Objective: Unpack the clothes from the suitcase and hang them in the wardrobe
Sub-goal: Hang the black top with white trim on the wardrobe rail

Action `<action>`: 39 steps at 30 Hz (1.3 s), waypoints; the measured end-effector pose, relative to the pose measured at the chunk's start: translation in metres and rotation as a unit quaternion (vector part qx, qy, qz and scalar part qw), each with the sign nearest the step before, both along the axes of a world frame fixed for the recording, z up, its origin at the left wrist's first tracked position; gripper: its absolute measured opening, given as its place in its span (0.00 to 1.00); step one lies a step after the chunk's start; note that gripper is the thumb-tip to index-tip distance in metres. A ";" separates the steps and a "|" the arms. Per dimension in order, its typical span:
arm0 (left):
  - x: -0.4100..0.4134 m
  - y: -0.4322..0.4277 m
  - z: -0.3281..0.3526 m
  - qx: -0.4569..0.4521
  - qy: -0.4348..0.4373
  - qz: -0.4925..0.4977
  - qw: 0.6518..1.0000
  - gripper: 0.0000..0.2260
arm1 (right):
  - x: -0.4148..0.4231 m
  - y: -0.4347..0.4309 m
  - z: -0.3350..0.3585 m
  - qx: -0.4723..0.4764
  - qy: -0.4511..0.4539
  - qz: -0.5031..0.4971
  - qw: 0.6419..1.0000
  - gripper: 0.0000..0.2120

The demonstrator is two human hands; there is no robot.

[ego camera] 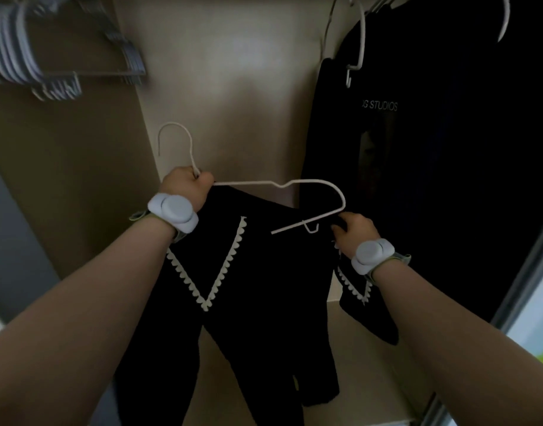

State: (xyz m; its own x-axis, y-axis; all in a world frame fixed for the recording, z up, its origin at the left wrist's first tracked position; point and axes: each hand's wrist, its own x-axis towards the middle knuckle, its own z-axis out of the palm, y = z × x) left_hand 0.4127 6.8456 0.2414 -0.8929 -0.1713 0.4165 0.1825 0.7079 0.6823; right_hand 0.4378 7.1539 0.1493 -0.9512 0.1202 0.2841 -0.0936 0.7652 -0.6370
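Note:
A black garment (258, 305) with white scalloped trim hangs down in front of me inside the wardrobe. A white wire hanger (313, 183) lies across its top, hook pointing up at the left. My left hand (187, 187) is closed around the hanger's neck just under the hook, together with the garment's top edge. My right hand (354, 230) pinches the garment's black fabric right beside the hanger's lower right end. The suitcase is out of view.
A black printed T-shirt (424, 142) hangs on a white hanger (359, 41) at the right. Several empty grey hangers (58, 56) hang at the upper left. The wardrobe's beige back wall (233, 87) is ahead; a sliding door frame (522, 281) runs down the right.

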 end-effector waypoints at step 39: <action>0.030 0.031 -0.016 -0.225 0.088 -0.044 0.969 0.22 | 0.005 -0.118 0.082 0.157 0.109 0.093 0.977 0.20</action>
State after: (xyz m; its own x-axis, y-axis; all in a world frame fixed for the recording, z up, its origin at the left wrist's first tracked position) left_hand 0.4424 6.8769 0.2257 -0.8039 0.1371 0.5787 0.3414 0.9032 0.2603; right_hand 0.4427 7.0359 0.2317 -0.8605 -0.1750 0.4783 -0.3580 0.8759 -0.3235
